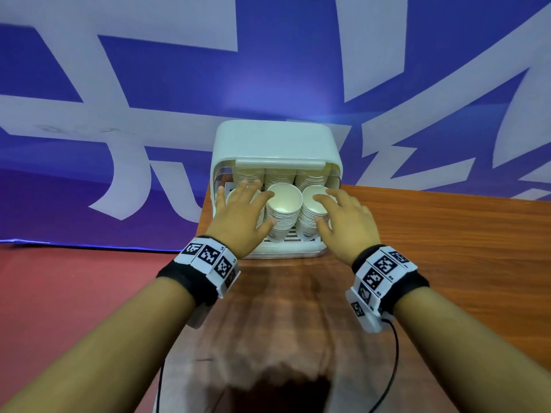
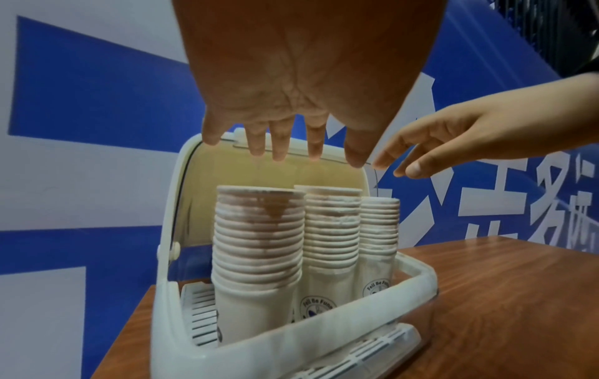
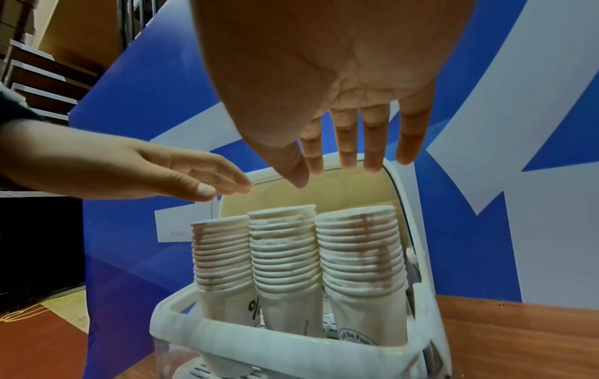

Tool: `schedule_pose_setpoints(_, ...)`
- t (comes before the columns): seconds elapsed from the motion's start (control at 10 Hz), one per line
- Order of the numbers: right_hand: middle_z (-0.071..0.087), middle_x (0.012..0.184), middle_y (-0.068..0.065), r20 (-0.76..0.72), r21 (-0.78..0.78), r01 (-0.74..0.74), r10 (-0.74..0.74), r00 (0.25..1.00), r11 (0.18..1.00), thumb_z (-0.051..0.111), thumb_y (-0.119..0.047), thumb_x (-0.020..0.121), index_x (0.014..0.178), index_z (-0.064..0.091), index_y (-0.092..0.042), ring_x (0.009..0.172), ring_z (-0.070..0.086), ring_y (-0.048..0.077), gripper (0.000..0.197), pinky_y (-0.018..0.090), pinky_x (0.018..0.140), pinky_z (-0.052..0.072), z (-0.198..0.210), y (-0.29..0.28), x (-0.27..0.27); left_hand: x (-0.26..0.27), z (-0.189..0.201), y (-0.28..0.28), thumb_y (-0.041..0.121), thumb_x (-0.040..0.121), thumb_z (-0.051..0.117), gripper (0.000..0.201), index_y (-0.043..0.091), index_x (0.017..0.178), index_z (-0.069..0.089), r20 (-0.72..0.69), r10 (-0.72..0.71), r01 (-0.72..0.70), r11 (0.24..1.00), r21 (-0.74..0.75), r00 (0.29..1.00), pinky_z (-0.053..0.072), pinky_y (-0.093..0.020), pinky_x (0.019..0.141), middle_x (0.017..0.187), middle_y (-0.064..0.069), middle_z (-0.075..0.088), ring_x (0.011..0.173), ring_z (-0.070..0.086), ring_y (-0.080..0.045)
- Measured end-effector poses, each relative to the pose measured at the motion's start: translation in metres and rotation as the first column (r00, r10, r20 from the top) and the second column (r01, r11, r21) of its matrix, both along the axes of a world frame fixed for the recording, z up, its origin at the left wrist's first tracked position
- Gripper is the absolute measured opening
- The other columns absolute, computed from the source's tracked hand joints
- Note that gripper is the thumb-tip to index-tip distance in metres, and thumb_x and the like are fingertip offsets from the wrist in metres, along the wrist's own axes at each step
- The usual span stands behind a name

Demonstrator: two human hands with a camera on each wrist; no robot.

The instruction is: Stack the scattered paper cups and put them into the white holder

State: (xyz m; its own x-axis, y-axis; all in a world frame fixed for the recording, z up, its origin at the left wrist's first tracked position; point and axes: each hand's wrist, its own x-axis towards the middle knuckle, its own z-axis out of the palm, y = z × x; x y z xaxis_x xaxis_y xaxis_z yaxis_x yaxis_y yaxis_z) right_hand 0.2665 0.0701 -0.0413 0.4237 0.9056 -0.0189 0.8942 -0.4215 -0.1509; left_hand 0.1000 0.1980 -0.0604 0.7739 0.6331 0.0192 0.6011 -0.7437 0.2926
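The white holder (image 1: 274, 144) stands at the table's far left corner with its lid raised. Stacks of paper cups (image 1: 283, 213) fill it upright in rows; the wrist views show three front stacks (image 2: 259, 246) (image 3: 359, 256). My left hand (image 1: 241, 210) hovers palm down over the left front stack, fingers straight and spread, holding nothing. My right hand (image 1: 340, 213) hovers the same way over the right front stack. In the left wrist view my left fingertips (image 2: 278, 153) hang above the cup rims, near the lid edge. The right fingertips (image 3: 347, 164) do likewise.
The wooden table (image 1: 447, 248) stretches to the right and toward me. A blue and white banner (image 1: 149, 84) hangs right behind the holder. Red floor (image 1: 59, 293) lies beyond the table's left edge. The holder's front rim (image 2: 291, 341) encloses the stacks.
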Motion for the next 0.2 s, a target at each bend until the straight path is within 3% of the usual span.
schedule_pose_setpoints(0.1, 0.038, 0.144, 0.003, 0.014, 0.001, 0.001, -0.001, 1.0, 1.0, 0.048, -0.029, 0.091, 0.132, 0.046, -0.023, 0.124, 0.041, 0.026, 0.042, 0.039, 0.096, 0.034, 0.007, -0.008, -0.007, -0.009, 0.007, -0.003, 0.045, 0.093, 0.045, 0.045, 0.028, 0.135, 0.042, 0.024, -0.02, 0.02, 1.0, 0.016, 1.0, 0.012, -0.051, 0.116, 0.149, 0.002, 0.033, 0.14, 0.024, -0.02)
schedule_pose_setpoints(0.2, 0.041, 0.141, 0.001, 0.015, 0.01, 0.006, -0.006, 1.0, 1.0, 0.048, -0.029, 0.091, 0.129, 0.05, -0.023, 0.122, 0.044, 0.025, 0.038, 0.039, 0.096, 0.035, 0.011, -0.013, -0.009, -0.016, 0.017, -0.001, 0.041, 0.092, 0.046, 0.039, 0.024, 0.127, 0.051, 0.037, -0.014, 0.012, 0.998, 0.059, 0.999, 0.031, -0.044, 0.106, 0.137, 0.002, 0.049, 0.126, 0.043, -0.021)
